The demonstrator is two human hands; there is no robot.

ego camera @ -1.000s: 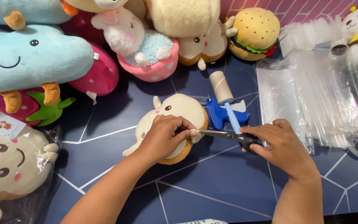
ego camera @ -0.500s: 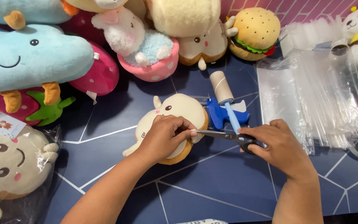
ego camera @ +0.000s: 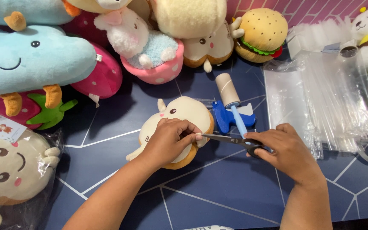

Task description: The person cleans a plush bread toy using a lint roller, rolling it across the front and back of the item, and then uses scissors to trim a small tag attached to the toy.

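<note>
I see my right hand (ego camera: 288, 151) gripping steel scissors (ego camera: 224, 138), blades pointing left at the cream bread-shaped plush toy (ego camera: 179, 117) pinched by my left hand (ego camera: 169, 140).

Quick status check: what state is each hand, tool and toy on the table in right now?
Left hand: pressing down on the bread plush.
Right hand: gripping the scissors.
Scissors: nearly closed, tips at the plush.
Bread plush: lying flat, unbagged.
Lint roller: lying unused.
Clear bags: stacked flat, empty.
</note>
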